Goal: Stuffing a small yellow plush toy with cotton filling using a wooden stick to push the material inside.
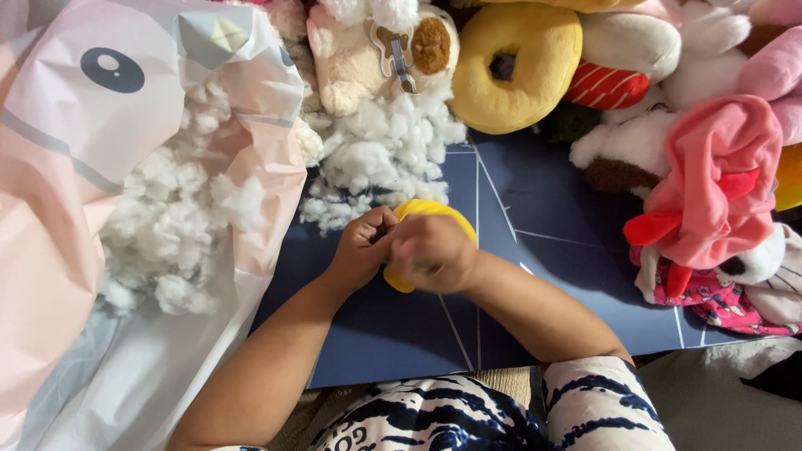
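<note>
Both hands, left hand (361, 249) and right hand (432, 253), closed around the yellow plush piece (424, 212) at mid-mat; the loose white stuffing (380, 154) just beyond could likely scatter if squeezed out.

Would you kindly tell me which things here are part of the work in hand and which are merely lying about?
In hand:
- yellow plush piece, gripped by the left hand and right hand
- white stuffing, just beyond the hands
- blue mat underneath

Lying about:
- yellow ring toy
- pink plush toy
- cream plush toy
- pink plastic bag holding more stuffing
</note>
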